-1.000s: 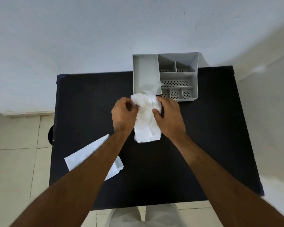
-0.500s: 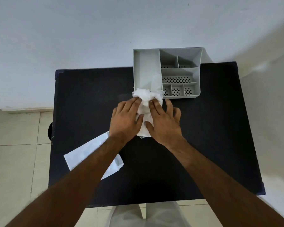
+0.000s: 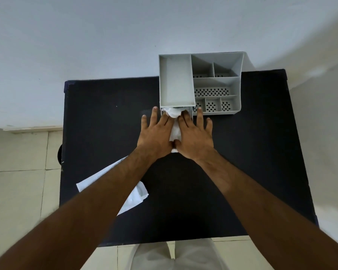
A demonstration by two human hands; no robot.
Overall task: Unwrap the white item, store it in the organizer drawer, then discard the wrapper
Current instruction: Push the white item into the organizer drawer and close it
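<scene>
A grey organizer [image 3: 239, 106] stands at the far edge of the black table [image 3: 252, 172]. Its drawer [image 3: 191, 115] is pulled out a little at the front left, under the large compartment. The crumpled white item [image 3: 173, 114] lies partly in the drawer and runs back toward me between my hands. My left hand [image 3: 156, 136] and my right hand [image 3: 195, 137] lie flat on it side by side, fingers spread, pressing down. Most of the item is hidden under them. The flat white wrapper [image 3: 134, 197] lies on the table under my left forearm.
The organizer has several small perforated compartments [image 3: 213, 106] on its right side. A white wall rises right behind the table. Tiled floor shows to the left and in front of the table. A dark round object [image 3: 59, 157] peeks out at the table's left edge.
My hands went from gripping the white item above the table to lying flat on it. They pushed it forward and down into the drawer at the organizer's front.
</scene>
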